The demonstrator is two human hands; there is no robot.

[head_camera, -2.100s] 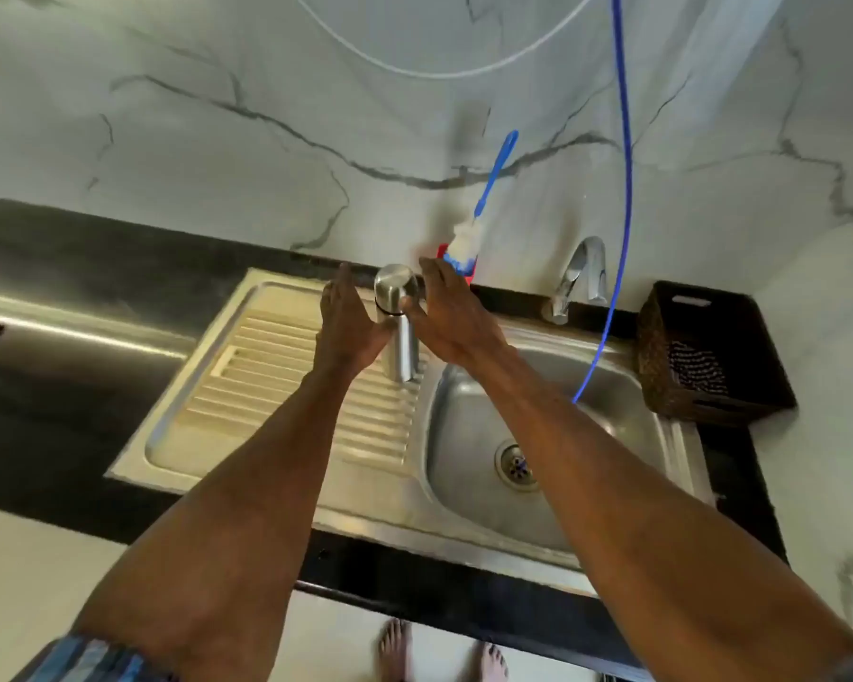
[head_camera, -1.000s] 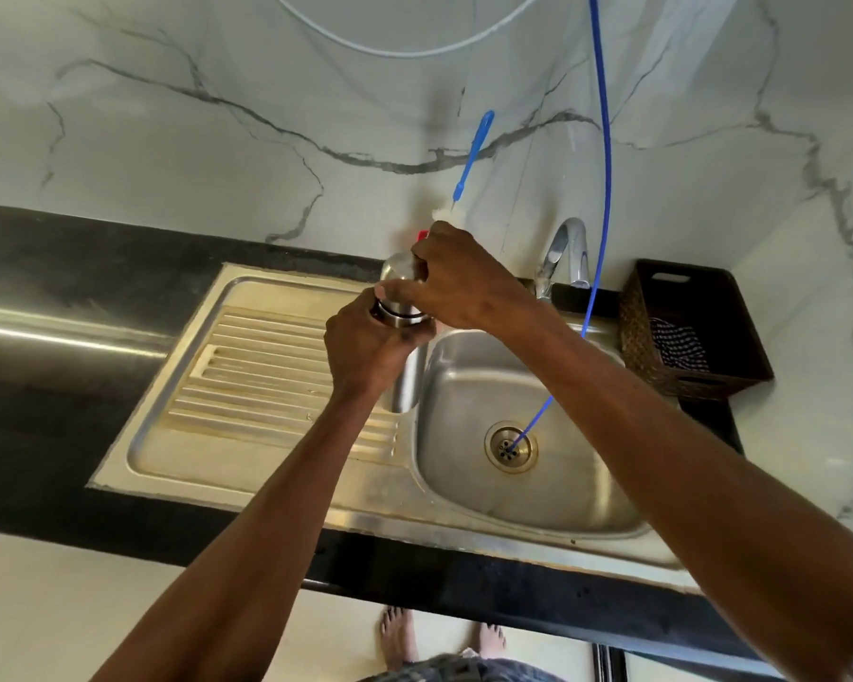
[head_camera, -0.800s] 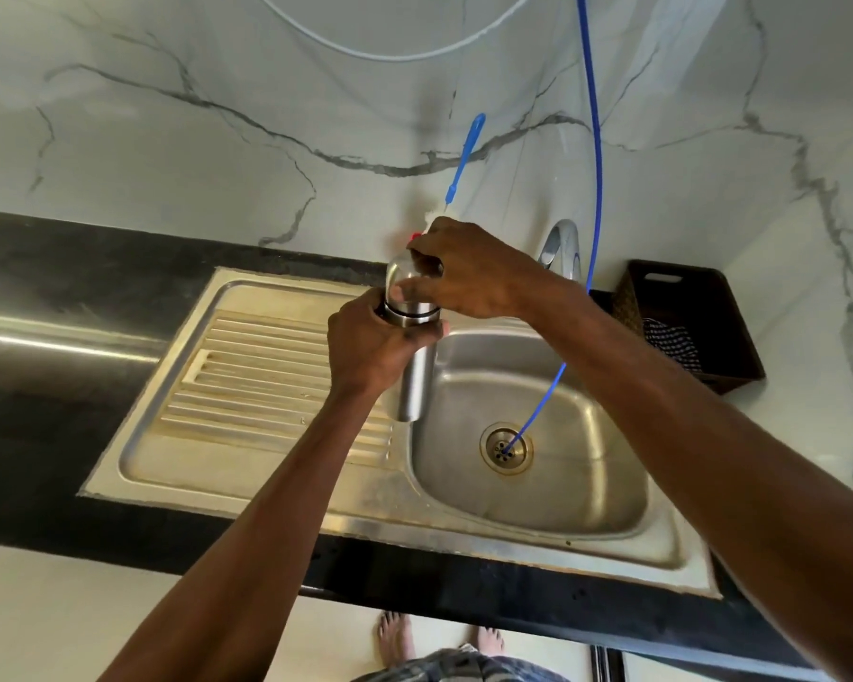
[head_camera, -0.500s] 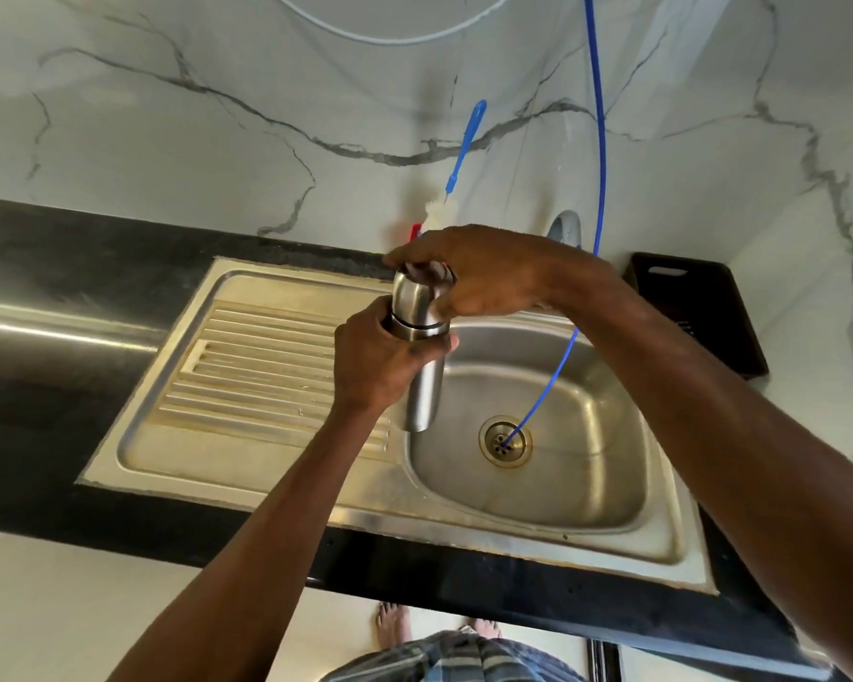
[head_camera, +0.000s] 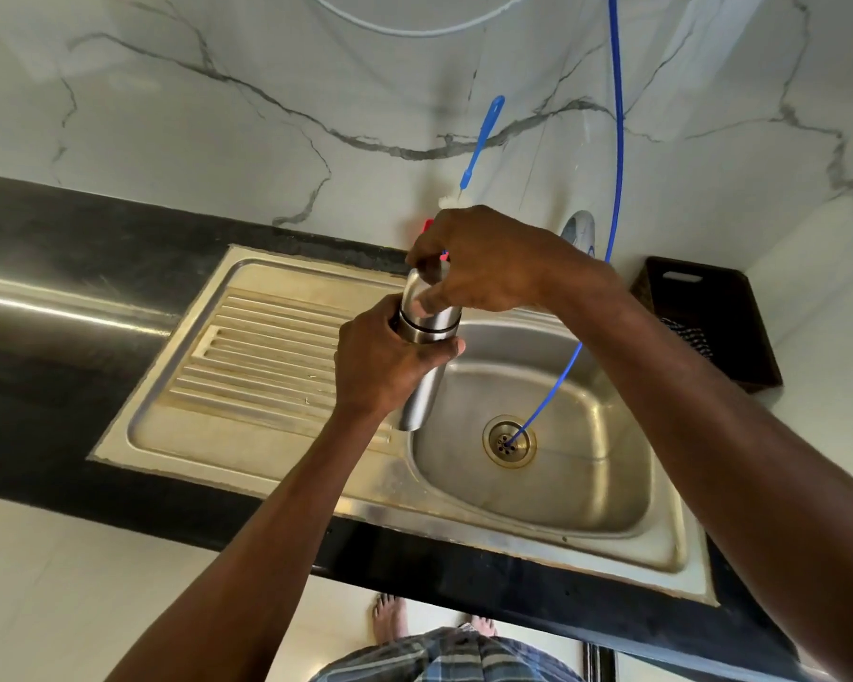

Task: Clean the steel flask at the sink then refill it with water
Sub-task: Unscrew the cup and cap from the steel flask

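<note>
Above the sink (head_camera: 286, 435), the near-upright steel flask (head_camera: 422, 386) is gripped by left hand (head_camera: 385, 366); right-hand fingers (head_camera: 427, 258) are closed on its cap (head_camera: 427, 297).

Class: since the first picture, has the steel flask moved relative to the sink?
Yes. The steel flask has been lifted off the sink drainboard, toward the basin edge.

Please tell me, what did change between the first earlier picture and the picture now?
The tall steel flask was standing on the ribbed drainboard; now it is lifted, held over the edge of the sink basin. The left hand closed its grip around the body, and the right hand moved onto the cap. The blue hose, the blue-handled brush and the dark basket stayed in place.
</note>
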